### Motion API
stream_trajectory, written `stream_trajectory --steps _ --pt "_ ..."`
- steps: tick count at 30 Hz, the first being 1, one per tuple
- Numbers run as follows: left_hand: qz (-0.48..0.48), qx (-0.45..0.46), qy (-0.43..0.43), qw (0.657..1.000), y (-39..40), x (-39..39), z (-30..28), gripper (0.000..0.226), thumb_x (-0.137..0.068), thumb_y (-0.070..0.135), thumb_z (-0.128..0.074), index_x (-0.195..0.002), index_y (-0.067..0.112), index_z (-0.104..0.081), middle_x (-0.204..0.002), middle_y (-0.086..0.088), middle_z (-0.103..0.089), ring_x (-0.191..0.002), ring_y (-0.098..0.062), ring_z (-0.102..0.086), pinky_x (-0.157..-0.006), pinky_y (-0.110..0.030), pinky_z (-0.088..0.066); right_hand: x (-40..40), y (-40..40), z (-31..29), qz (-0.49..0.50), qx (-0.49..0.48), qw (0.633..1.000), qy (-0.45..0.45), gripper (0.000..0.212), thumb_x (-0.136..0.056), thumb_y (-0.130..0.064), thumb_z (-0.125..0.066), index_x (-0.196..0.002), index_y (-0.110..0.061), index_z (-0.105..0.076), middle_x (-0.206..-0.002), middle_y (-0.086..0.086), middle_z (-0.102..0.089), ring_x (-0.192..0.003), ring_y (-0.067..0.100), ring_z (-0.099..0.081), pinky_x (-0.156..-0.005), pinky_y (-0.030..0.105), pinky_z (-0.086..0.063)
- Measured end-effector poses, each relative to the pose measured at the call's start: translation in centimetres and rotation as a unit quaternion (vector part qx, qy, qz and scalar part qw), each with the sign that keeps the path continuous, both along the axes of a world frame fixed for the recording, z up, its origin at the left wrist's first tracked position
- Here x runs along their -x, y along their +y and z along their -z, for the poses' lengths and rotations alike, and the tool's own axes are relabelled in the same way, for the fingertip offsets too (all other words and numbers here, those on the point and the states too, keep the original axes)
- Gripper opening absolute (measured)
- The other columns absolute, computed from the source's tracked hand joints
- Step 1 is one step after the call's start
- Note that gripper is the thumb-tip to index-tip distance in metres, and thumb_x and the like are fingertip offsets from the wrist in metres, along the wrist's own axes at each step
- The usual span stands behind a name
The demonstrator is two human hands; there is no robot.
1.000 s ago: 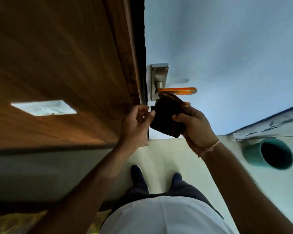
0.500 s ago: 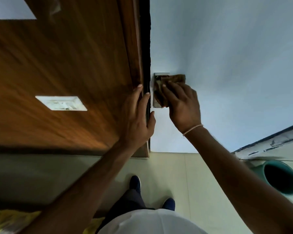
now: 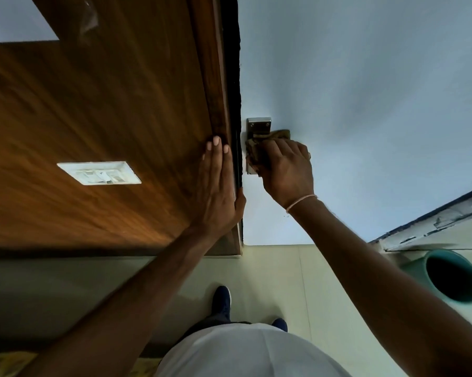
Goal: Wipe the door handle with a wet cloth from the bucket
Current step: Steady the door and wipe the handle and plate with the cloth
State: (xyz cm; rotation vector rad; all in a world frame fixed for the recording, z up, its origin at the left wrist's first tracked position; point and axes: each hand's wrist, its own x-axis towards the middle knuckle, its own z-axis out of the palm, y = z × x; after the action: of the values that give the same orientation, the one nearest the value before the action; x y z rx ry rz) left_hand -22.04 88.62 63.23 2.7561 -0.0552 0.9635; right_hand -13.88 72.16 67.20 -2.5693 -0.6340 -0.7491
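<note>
The door handle's steel plate [image 3: 258, 126] sits on the pale blue door [image 3: 365, 91], just right of the door edge. My right hand [image 3: 286, 167] presses a brown cloth [image 3: 279, 134] over the handle, fingers curled around it; the lever itself is hidden under cloth and hand. My left hand [image 3: 215, 189] lies flat with straight fingers on the wooden panel [image 3: 106, 104] beside the door edge, thumb hooked round the edge. A teal bucket [image 3: 452, 276] stands on the floor at the lower right.
A white switch plate [image 3: 100, 172] is set in the wooden panel at the left. Pale floor tiles [image 3: 273, 281] run below the door, with my dark blue shoes [image 3: 221, 300] on them. A worn skirting strip [image 3: 433, 227] runs along the right wall above the bucket.
My right hand has brought the cloth up from below the orange lever onto the handle, covering it. My left hand let go of the cloth and went flat on the wooden panel.
</note>
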Motion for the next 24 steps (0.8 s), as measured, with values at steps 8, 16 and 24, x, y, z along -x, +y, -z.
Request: stream_trajectory --steps 8,16,24 --pt "-0.012 -0.047 0.009 0.999 0.6 -0.6 0.8 0.103 -0.093 0.027 -0.077 -0.169 -0.004 -0.015 -0.177 -0.028 -0.015 -0.168 -0.038 -0.008 -0.138 -0.050 -0.019 -1.7 -2.9 2.0 0.027 -0.012 0.999 -0.030 0.038 -0.091 -0.020 -0.076 -0.128 -0.018 -0.077 -0.120 0.006 -0.077 -0.108 0.035 -0.070 -0.095 0.044 -0.049" --pt "-0.028 -0.070 0.020 0.997 0.4 -1.0 1.3 0.109 -0.093 0.032 -0.076 -0.169 -0.004 -0.007 -0.177 -0.029 -0.014 -0.167 -0.037 -0.002 -0.138 -0.051 -0.014 -1.2 -1.2 2.7 -0.029 -0.026 0.996 -0.085 0.027 -0.101 -0.013 -0.066 -0.125 -0.016 -0.079 -0.123 0.005 -0.077 -0.113 0.033 -0.070 -0.098 0.044 -0.050" --pt "-0.037 -0.067 0.022 0.997 -0.3 -1.4 1.5 0.109 -0.090 0.029 -0.076 -0.168 -0.007 -0.009 -0.174 -0.034 -0.017 -0.165 -0.047 -0.014 -0.138 -0.051 -0.013 -1.6 -2.9 4.0 0.010 -0.057 0.994 -0.095 0.018 -0.101 -0.016 -0.074 -0.117 -0.013 -0.082 -0.118 0.008 -0.079 -0.110 0.036 -0.072 -0.096 0.046 -0.053"
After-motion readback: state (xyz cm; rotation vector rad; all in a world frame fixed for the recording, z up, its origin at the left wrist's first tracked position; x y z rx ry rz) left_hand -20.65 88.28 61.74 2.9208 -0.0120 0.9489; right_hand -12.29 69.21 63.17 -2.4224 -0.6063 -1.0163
